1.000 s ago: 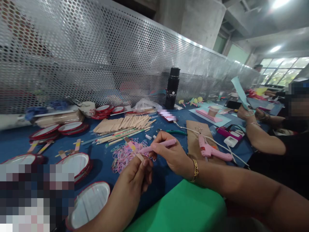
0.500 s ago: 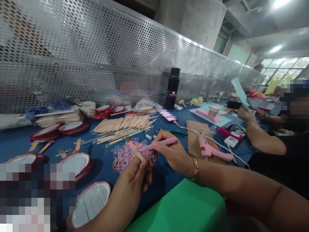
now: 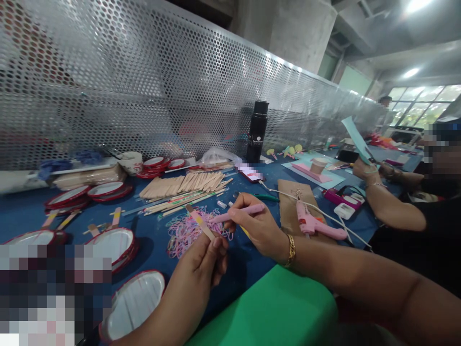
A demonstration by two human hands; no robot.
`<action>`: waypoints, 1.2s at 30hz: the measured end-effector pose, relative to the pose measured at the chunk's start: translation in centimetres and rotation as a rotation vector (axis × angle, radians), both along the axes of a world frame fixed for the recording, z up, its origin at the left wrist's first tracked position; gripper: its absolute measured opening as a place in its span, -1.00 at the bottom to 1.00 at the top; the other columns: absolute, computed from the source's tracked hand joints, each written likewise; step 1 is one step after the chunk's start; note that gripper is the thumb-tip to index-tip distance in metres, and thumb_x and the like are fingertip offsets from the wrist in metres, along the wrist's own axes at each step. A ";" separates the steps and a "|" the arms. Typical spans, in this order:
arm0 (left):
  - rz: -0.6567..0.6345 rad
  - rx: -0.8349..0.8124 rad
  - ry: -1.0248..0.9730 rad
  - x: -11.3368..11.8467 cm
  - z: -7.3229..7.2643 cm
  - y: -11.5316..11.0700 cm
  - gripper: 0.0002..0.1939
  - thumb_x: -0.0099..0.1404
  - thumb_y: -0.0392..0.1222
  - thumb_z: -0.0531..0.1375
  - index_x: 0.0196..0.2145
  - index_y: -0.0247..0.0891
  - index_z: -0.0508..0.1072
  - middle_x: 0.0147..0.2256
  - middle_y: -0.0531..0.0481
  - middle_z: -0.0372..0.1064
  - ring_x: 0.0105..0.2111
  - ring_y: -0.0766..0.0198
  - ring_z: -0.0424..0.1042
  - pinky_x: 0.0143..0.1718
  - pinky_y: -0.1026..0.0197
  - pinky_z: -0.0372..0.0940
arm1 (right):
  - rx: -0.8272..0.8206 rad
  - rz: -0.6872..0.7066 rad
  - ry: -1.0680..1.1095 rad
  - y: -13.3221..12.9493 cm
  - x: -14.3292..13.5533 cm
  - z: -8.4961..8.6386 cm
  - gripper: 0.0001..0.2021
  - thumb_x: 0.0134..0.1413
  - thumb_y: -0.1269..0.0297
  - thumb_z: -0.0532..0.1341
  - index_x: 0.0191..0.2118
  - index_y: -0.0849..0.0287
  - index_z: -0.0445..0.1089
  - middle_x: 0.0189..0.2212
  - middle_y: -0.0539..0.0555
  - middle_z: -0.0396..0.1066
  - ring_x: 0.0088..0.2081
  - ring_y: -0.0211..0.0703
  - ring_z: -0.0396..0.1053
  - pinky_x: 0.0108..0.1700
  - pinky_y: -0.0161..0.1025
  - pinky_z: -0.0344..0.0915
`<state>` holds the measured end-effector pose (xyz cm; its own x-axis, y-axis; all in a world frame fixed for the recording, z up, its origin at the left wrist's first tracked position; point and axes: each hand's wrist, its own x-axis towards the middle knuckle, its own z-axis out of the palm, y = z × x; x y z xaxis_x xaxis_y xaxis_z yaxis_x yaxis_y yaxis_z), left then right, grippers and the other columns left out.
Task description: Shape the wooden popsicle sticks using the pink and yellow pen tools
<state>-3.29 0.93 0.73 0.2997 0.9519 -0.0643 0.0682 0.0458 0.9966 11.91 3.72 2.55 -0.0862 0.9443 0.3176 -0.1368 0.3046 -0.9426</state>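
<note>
Between its thumb and fingers, my left hand point(image 3: 211, 259) pinches a flat wooden stick point(image 3: 199, 218) coloured brown, pink and yellow. My right hand point(image 3: 255, 226) grips a pink marker point(image 3: 248, 212), its tip pointing left, a little to the right of the stick. Something yellow point(image 3: 245, 232) shows under the right hand's fingers. Behind the stick lies a heap of small pastel rubber bands point(image 3: 180, 235) on the blue table point(image 3: 153, 241). Plain wooden sticks point(image 3: 183, 184) are piled farther back.
Red-rimmed round discs point(image 3: 111, 244) stand at the left. At the back is a black bottle point(image 3: 257, 132). A pink glue gun point(image 3: 317, 225) rests on cardboard point(image 3: 288, 192), with a white cable nearby. Green material point(image 3: 273, 307) is in front. Another person's hand point(image 3: 363, 170) holds blue paper at right.
The pink marker and my right hand have shifted slightly right, so the marker tip is farther from the stick. Yellow now shows below that hand. My left hand has barely moved.
</note>
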 end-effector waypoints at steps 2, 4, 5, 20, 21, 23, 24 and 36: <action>-0.002 0.005 -0.005 0.0 -0.1 0.0 -0.62 0.27 0.19 0.12 -0.39 -0.20 0.37 -0.58 0.10 0.27 -0.60 0.35 0.20 -0.61 0.33 0.06 | -0.004 0.004 0.016 -0.1 0.0 0.0 -0.73 0.02 0.07 0.30 -0.45 0.10 0.26 -0.56 -0.05 0.42 -0.50 -0.23 0.39 -0.37 -0.23 0.39; -0.012 0.014 -0.002 -0.1 -0.3 0.1 -0.62 0.29 0.18 0.11 -0.41 -0.20 0.36 -0.58 0.11 0.26 -0.61 0.36 0.18 -0.60 0.34 0.05 | 0.006 0.016 0.003 -0.2 -0.1 0.0 -0.73 0.03 0.06 0.30 -0.44 0.11 0.26 -0.55 -0.05 0.42 -0.50 -0.23 0.39 -0.37 -0.23 0.38; -0.017 0.020 -0.002 -0.1 -0.3 0.1 -0.62 0.29 0.17 0.11 -0.42 -0.20 0.35 -0.58 0.11 0.26 -0.61 0.37 0.18 -0.60 0.34 0.06 | 0.013 0.022 -0.010 -0.3 -0.1 0.0 -0.72 0.04 0.06 0.30 -0.44 0.11 0.27 -0.54 -0.05 0.42 -0.49 -0.24 0.39 -0.37 -0.24 0.38; -0.015 -0.005 -0.002 0.0 -0.4 0.2 -0.61 0.30 0.19 0.10 -0.41 -0.20 0.33 -0.59 0.12 0.25 -0.62 0.39 0.16 -0.62 0.35 0.02 | 0.046 0.040 -0.003 0.0 -0.1 -0.2 -0.73 0.07 0.08 0.29 -0.42 0.14 0.28 -0.54 -0.04 0.42 -0.48 -0.24 0.40 -0.38 -0.26 0.35; -0.011 -0.006 0.001 0.0 -0.3 0.2 -0.62 0.29 0.19 0.10 -0.41 -0.20 0.34 -0.59 0.12 0.25 -0.62 0.39 0.15 -0.62 0.35 0.03 | 0.045 0.034 0.000 0.0 -0.1 -0.2 -0.73 0.07 0.08 0.29 -0.43 0.14 0.28 -0.54 -0.04 0.42 -0.49 -0.25 0.39 -0.39 -0.26 0.35; -0.004 -0.008 0.006 -0.1 -0.4 0.1 -0.63 0.29 0.18 0.11 -0.40 -0.20 0.35 -0.59 0.12 0.26 -0.62 0.38 0.16 -0.61 0.35 0.05 | 0.038 0.022 0.018 0.1 0.0 -0.2 -0.73 0.06 0.09 0.30 -0.44 0.14 0.27 -0.55 -0.05 0.42 -0.49 -0.25 0.39 -0.39 -0.26 0.35; -0.002 -0.009 0.003 -0.1 -0.4 0.1 -0.63 0.29 0.18 0.11 -0.40 -0.20 0.35 -0.59 0.11 0.27 -0.62 0.38 0.18 -0.61 0.34 0.06 | 0.034 0.020 0.028 0.2 0.0 -0.2 -0.73 0.05 0.09 0.30 -0.44 0.14 0.26 -0.56 -0.05 0.42 -0.50 -0.25 0.38 -0.39 -0.26 0.35; -0.020 -0.007 0.005 0.0 -0.3 0.2 -0.60 0.27 0.22 0.09 -0.39 -0.20 0.33 -0.59 0.12 0.25 -0.61 0.38 0.18 -0.61 0.35 0.05 | 0.047 0.022 0.029 0.2 0.0 -0.3 -0.75 0.07 0.12 0.29 -0.43 0.14 0.28 -0.55 -0.04 0.43 -0.49 -0.25 0.40 -0.39 -0.27 0.36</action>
